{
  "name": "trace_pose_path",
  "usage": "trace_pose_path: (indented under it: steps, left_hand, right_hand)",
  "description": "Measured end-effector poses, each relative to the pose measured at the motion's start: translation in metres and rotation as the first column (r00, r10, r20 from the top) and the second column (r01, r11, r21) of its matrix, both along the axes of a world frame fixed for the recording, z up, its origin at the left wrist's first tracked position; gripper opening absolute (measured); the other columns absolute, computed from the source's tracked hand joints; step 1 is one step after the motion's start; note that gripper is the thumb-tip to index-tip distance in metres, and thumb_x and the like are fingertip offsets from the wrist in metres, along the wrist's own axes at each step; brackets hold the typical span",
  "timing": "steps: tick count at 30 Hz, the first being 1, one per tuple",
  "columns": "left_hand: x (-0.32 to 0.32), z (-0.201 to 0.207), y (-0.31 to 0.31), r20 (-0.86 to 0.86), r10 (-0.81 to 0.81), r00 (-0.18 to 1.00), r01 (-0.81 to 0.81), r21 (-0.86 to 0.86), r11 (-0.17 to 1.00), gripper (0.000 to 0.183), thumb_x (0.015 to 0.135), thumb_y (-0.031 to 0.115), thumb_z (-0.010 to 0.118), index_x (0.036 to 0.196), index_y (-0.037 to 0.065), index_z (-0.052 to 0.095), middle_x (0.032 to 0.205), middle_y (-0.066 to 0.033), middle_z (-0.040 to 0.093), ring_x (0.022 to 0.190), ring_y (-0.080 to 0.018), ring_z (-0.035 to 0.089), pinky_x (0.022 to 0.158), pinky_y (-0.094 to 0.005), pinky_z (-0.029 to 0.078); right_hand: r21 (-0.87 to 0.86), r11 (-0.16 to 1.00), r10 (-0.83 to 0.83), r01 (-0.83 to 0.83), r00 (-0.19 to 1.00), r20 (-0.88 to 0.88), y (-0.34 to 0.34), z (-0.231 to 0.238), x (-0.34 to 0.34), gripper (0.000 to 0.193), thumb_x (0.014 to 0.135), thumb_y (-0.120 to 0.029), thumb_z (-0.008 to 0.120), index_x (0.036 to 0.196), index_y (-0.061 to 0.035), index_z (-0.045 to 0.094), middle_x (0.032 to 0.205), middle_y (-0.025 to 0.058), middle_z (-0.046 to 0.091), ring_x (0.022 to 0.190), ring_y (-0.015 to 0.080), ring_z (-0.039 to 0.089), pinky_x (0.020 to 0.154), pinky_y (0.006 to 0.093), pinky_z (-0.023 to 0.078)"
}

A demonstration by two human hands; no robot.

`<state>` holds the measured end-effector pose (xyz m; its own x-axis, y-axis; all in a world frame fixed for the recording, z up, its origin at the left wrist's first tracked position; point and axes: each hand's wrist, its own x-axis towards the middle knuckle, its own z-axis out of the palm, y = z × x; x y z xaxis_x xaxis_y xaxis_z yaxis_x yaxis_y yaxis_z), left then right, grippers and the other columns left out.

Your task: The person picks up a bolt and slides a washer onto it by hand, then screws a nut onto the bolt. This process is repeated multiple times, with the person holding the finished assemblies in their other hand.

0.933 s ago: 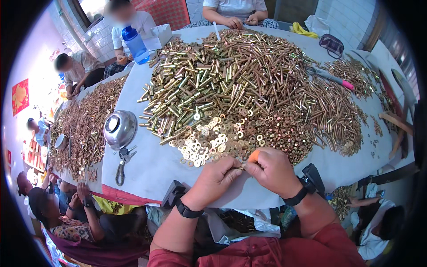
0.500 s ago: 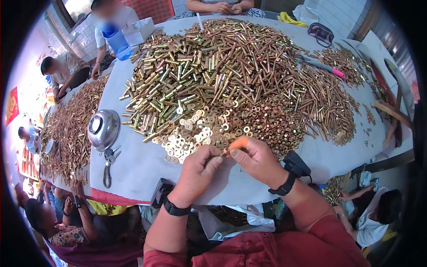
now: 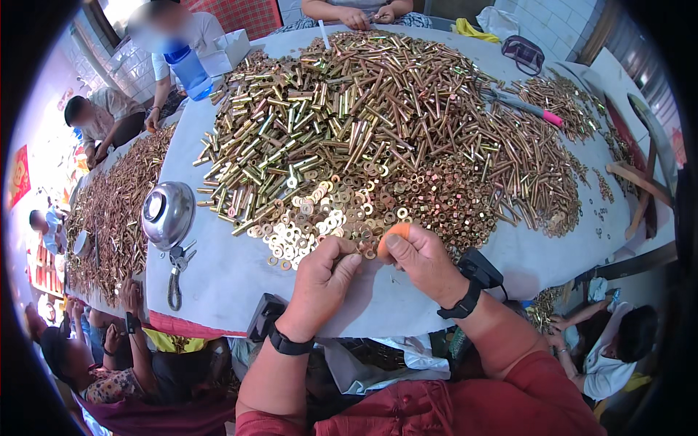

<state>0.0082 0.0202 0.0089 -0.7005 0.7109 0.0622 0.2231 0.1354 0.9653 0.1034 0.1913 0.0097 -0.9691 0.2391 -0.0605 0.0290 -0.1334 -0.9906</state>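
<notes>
My left hand point(image 3: 324, 282) is closed in a pinch at the near edge of the pile of flat washers point(image 3: 298, 232). Whatever sits between its thumb and forefinger is too small to make out. A short way to its right, my right hand point(image 3: 427, 267) has thumb and forefinger pressed together, an orange finger cover point(image 3: 393, 236) on the forefinger. Any part within that pinch is hidden. Just beyond this hand lies a pile of small brassy nuts point(image 3: 443, 207). Behind both piles spreads a large heap of gold-coloured metal sleeves and rods point(image 3: 356, 109).
An upturned steel bowl point(image 3: 169, 214) and keys on a cord point(image 3: 177, 269) lie at the left. A blue plastic jug point(image 3: 190, 74) stands far left, a pink-tipped tool point(image 3: 542, 114) at right. Other people sit around this table point(image 3: 218, 291) and a second heap point(image 3: 116, 211).
My hands, joined fingertip to fingertip over a small brassy part before, are now slightly apart. The right fingers have shifted right. The arms stay nearly in place.
</notes>
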Motion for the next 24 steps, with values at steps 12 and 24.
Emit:
trace_pose_path:
  steps: [12,24]
  left_hand:
    - [-0.002,0.000,0.001,-0.014,0.017,1.000,-0.017,-0.016,1.000,0.007,0.093,0.005,0.063,0.095,0.001,0.057,0.081,-0.0066,0.063,0.074,-0.0132,0.058,0.069,-0.0275,0.049]
    - [0.008,0.017,-0.018,-0.074,-0.570,0.818,0.557,-0.140,0.819,0.018,0.088,0.017,0.070,0.098,0.003,0.064,0.093,-0.0117,0.066,0.087,-0.0259,0.064,0.080,-0.0330,0.050]
  right_hand:
    - [-0.028,0.999,0.024,-0.024,1.000,-0.013,0.000,-0.005,-0.004,0.023,0.100,-0.021,0.056,0.108,-0.0001,0.062,0.089,0.0019,0.065,0.083,0.0083,0.058,0.078,0.0248,0.049]
    - [-0.037,0.999,-0.038,0.040,0.998,0.041,0.004,-0.004,0.000,0.021,0.100,-0.015,0.055,0.117,-0.0031,0.060,0.087,0.0001,0.062,0.079,0.0054,0.056,0.074,0.0213,0.047]
